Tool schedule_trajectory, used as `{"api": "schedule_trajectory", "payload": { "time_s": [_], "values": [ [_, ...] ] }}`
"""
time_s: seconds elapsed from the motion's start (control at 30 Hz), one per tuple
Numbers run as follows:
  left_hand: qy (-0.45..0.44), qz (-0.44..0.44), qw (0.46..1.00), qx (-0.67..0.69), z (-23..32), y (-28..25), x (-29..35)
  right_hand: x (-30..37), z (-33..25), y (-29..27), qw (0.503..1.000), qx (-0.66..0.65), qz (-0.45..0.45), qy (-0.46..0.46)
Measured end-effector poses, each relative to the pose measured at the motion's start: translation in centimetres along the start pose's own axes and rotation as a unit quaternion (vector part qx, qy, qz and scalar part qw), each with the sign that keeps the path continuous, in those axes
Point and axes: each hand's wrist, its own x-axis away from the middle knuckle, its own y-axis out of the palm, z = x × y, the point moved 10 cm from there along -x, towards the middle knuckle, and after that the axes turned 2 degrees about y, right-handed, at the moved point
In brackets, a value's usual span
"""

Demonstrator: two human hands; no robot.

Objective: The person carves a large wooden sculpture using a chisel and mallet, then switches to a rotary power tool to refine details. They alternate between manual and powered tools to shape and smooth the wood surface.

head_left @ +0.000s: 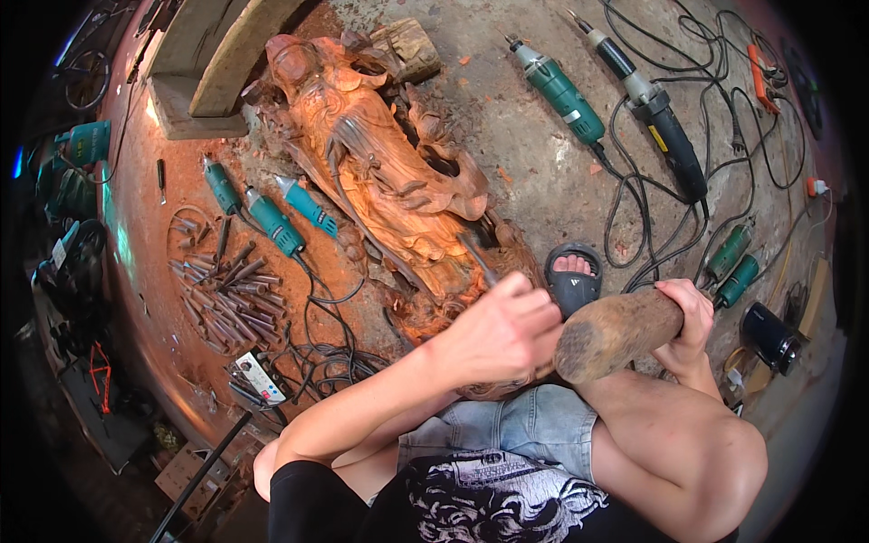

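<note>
A reddish-brown wood carving of a robed standing figure (389, 172) lies on the floor in front of me, its head away from me. My left hand (507, 335) is closed around a chisel (480, 260), whose blade points down at the lower robe; whether the edge touches the wood I cannot tell. To the right, my right hand (692, 319) grips the far end of a thick, round wooden mallet (625, 333). The mallet's broad end is close beside my left hand, above my lap.
Several chisels (231, 299) lie heaped on the left, near green handheld grinders (274, 222). A white power strip (261, 376) sits among tangled cables. Larger grinders (557, 90) and cords lie at the right. A wooden stool (195, 100) stands far left; a dark cylinder (769, 337) lies right.
</note>
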Motion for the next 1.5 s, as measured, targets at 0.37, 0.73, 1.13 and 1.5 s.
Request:
{"api": "schedule_trajectory", "payload": {
  "time_s": [0.37,0.73,1.13,1.5],
  "values": [
    [-0.105,0.044,0.992,-0.055,-3.2,-1.0,-2.6,1.5,2.1,0.9,0.993,-0.085,0.067,-0.048],
    [-0.126,0.031,0.991,-0.033,-4.0,-1.7,-2.9,1.3,2.4,1.8,0.997,0.052,-0.021,-0.048],
    [-0.135,0.033,0.990,-0.019,-4.7,-2.1,-2.8,6.1,5.0,3.0,0.997,-0.063,0.040,-0.024],
    [-0.036,0.077,0.996,-0.042,-0.7,-0.7,-0.2,2.5,1.9,1.4,0.999,-0.028,-0.019,0.020]
  ]
}}
